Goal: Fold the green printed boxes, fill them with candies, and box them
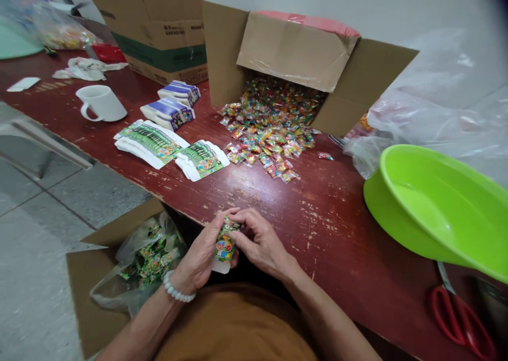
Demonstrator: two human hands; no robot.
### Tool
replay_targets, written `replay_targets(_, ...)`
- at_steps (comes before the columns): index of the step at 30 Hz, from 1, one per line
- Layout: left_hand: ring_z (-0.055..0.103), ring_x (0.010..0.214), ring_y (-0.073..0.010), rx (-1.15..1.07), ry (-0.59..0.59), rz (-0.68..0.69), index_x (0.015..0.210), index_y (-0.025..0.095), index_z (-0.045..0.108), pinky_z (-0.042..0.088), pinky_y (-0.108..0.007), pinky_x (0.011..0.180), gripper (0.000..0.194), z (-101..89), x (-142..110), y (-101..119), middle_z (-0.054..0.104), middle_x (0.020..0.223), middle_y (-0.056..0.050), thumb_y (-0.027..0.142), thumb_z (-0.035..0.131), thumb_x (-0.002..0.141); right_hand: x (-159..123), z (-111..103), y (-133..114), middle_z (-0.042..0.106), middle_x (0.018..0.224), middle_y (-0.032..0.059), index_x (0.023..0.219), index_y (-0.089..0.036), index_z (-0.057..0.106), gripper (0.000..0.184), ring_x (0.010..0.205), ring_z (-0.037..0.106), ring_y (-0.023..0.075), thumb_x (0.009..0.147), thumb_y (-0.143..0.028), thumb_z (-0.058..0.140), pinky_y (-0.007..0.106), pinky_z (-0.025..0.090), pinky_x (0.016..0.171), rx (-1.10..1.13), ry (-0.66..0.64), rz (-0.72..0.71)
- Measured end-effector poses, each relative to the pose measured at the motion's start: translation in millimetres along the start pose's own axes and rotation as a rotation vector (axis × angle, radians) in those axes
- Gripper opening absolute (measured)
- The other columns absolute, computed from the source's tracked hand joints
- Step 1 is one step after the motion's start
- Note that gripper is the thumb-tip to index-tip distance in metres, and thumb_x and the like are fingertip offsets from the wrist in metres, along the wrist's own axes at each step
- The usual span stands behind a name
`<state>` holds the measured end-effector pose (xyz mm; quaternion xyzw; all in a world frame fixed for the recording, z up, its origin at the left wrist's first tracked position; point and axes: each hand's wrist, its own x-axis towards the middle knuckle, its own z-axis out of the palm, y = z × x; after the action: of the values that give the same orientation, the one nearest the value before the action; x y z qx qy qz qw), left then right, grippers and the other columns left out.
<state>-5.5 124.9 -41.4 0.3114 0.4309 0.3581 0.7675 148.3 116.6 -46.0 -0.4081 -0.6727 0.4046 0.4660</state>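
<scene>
A small green printed candy box (225, 247) is between my hands, above the front edge of the table, with a white flap at its lower end. My left hand (204, 250) is wrapped round it from the left. The fingers of my right hand (260, 242) pinch at its upper end; exactly what they grip there is hidden. Beyond my hands lie fanned stacks of flat green boxes (202, 159). Small wrapped candies (270, 144) spill onto the table from a tipped cardboard carton (293, 48).
A lime-green basin (420, 213) and red-handled scissors (456, 318) are on the right. On the left stand a white mug (101, 102) and purple box stacks (169, 112). Below, an open carton (85, 287) holds a plastic bag with green packets (153, 258).
</scene>
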Motion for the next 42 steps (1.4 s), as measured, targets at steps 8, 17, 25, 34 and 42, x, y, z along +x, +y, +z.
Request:
replay_targets(8, 0.066, 0.089, -0.0182, 0.025, -0.066, -0.176, 0.111, 0.020, 0.059, 0.052, -0.027, 0.081, 0.032, -24.1, -30, -18, 0.070, 0.100, -0.008, 0.039, 0.068, 0.087, 46, -98, 51, 0.067, 0.111, 0.0084, 0.113, -0.020, 0.068, 0.030, 0.098, 0.063, 0.0205, 0.092, -0.038, 0.054, 0.032, 0.049, 0.089, -0.590, 0.412, 0.382)
replay_targets(17, 0.058, 0.077, -0.0158, 0.731, -0.333, -0.242, 0.099, 0.021, 0.067, 0.045, -0.021, 0.067, 0.038, -115.5, -41, 18, 0.066, 0.086, 0.001, 0.034, 0.083, 0.067, 71, -145, 90, 0.067, 0.091, 0.0069, 0.083, -0.019, 0.069, 0.018, 0.095, 0.063, 0.0260, 0.071, -0.031, 0.075, 0.038, 0.045, 0.088, -0.650, 0.470, 0.604)
replay_targets(25, 0.065, 0.074, -0.0164, 0.453, -0.250, -0.200, 0.112, 0.022, 0.056, 0.047, -0.022, 0.062, 0.035, -83.3, -34, 22, 0.068, 0.100, -0.007, 0.036, 0.068, 0.083, 37, -87, 37, 0.070, 0.080, 0.0030, 0.091, -0.018, 0.063, 0.033, 0.069, 0.065, 0.0152, 0.080, -0.049, 0.069, 0.027, 0.051, 0.066, -0.089, 0.356, 0.433)
replay_targets(34, 0.055, 0.058, -0.0101, 0.354, -0.249, 0.048, 0.119, 0.020, 0.043, 0.046, -0.021, 0.055, 0.040, -20.8, -24, 7, 0.060, 0.079, 0.001, 0.029, 0.063, 0.085, 11, 0, -17, 0.067, 0.079, 0.0022, 0.090, -0.020, 0.067, 0.013, 0.071, 0.060, 0.0157, 0.087, -0.033, 0.067, 0.030, 0.049, 0.068, -0.049, 0.097, 0.193)
replay_targets(42, 0.060, 0.054, -0.0135, 0.101, -0.152, 0.060, 0.109, 0.018, 0.052, 0.048, -0.023, 0.050, 0.040, -8.3, -23, 7, 0.066, 0.076, -0.003, 0.049, 0.061, 0.085, 5, -9, -14, 0.061, 0.104, 0.0051, 0.099, -0.025, 0.069, 0.019, 0.097, 0.061, 0.0196, 0.094, -0.040, 0.057, 0.035, 0.051, 0.086, 0.180, 0.118, 0.184)
